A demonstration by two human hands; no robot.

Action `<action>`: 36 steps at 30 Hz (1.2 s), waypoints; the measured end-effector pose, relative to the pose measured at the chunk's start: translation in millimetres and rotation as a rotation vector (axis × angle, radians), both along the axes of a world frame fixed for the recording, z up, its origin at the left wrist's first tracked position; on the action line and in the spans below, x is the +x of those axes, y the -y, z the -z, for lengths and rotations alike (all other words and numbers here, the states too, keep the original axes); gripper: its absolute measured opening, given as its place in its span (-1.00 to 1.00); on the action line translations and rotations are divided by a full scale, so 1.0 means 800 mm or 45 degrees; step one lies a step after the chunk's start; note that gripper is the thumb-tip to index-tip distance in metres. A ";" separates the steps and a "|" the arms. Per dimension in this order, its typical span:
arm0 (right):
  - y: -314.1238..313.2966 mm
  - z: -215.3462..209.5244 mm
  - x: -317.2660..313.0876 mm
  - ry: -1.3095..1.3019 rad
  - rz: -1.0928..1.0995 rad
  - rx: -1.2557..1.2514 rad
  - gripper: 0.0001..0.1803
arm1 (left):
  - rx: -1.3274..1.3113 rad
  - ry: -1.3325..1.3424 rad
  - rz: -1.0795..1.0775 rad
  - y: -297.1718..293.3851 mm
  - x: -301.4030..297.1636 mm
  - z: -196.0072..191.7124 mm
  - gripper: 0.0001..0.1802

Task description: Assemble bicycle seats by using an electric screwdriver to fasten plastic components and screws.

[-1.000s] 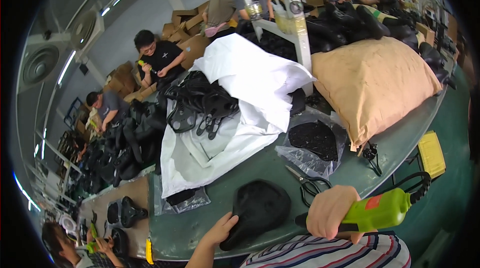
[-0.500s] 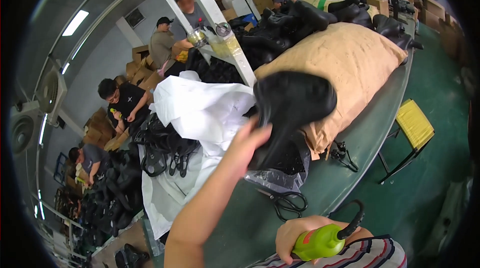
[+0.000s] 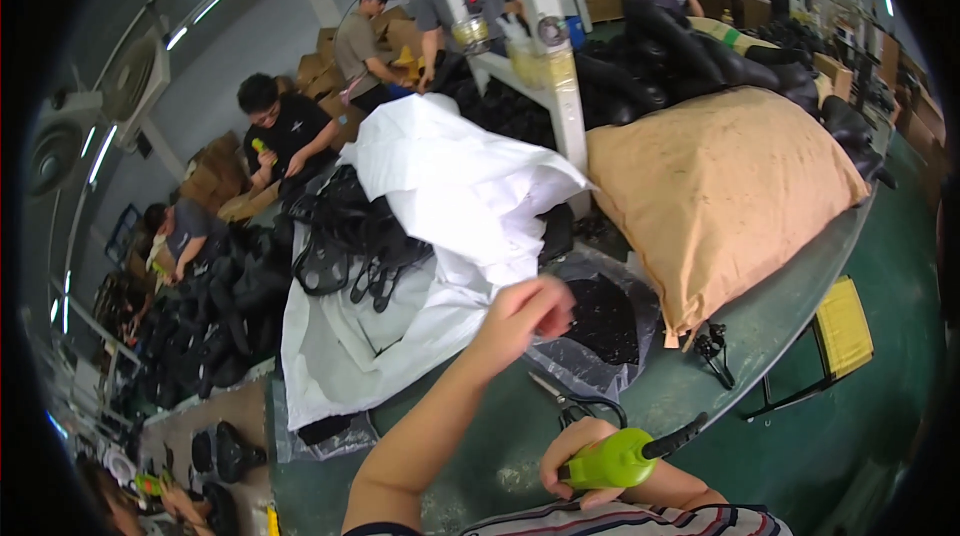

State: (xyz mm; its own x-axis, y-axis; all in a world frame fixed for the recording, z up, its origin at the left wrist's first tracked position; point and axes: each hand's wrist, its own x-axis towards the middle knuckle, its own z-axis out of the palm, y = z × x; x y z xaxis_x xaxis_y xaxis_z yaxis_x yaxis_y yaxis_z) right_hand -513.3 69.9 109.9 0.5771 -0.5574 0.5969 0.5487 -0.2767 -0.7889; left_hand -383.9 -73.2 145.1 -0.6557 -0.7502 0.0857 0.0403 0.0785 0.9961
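Note:
In my right hand (image 3: 582, 456) is a yellow-green hand tool (image 3: 612, 460) with a black ribbed cord end, held low over my striped clothing. My left hand (image 3: 530, 318) hangs above the table with fingers curled, blurred at the tips; nothing shows in it. Below it lies a clear plastic bag (image 3: 640, 341) with black material (image 3: 600, 321) in it. Black-handled scissors (image 3: 590, 406) rest just beyond my right hand. A crumpled white sheet (image 3: 450, 176) stands up beyond my left hand, beside black moulded pieces (image 3: 325, 266) with openings.
A full brown sack (image 3: 730, 196) sits on the green table (image 3: 480, 466) at right, with a small black fitting (image 3: 712, 351) near its corner. A white post (image 3: 560, 86) rises behind. A yellow-topped stool (image 3: 843, 326) stands beyond the right edge. Several people work at the far left.
The large black moulded piece is out of my left hand, and I cannot tell where it lies. The view has shifted. The tool stays in my right hand.

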 end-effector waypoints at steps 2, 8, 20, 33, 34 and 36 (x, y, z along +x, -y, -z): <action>0.010 0.009 0.016 -0.087 -0.101 0.038 -0.64 | -0.081 0.213 -0.511 -0.036 0.122 0.038 -0.66; 0.036 0.010 0.090 -0.368 0.060 0.030 -0.62 | -0.474 1.262 -1.722 -0.141 0.439 0.121 -0.79; 0.015 0.038 0.174 -0.433 0.105 0.483 -0.57 | -0.320 1.555 -1.654 -0.158 0.530 0.180 -0.81; 0.015 0.051 0.171 -0.459 0.022 0.431 -0.45 | -0.087 1.543 -1.426 -0.129 0.497 0.150 -0.78; 0.016 0.052 0.171 -0.447 0.019 0.427 -0.45 | -0.107 1.480 -1.480 -0.127 0.495 0.146 -0.83; 0.019 0.056 0.167 -0.404 0.017 0.415 -0.44 | -0.195 1.417 -1.555 -0.121 0.496 0.154 -0.88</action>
State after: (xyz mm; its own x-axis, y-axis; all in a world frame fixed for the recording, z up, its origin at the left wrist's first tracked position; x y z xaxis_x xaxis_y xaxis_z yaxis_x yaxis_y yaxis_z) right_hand -379.5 54.7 64.9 0.6946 -0.6955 0.1837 0.2634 0.0083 -0.9646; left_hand 13.2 23.4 22.1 0.4880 -0.8638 0.1251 -0.7943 -0.3801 0.4739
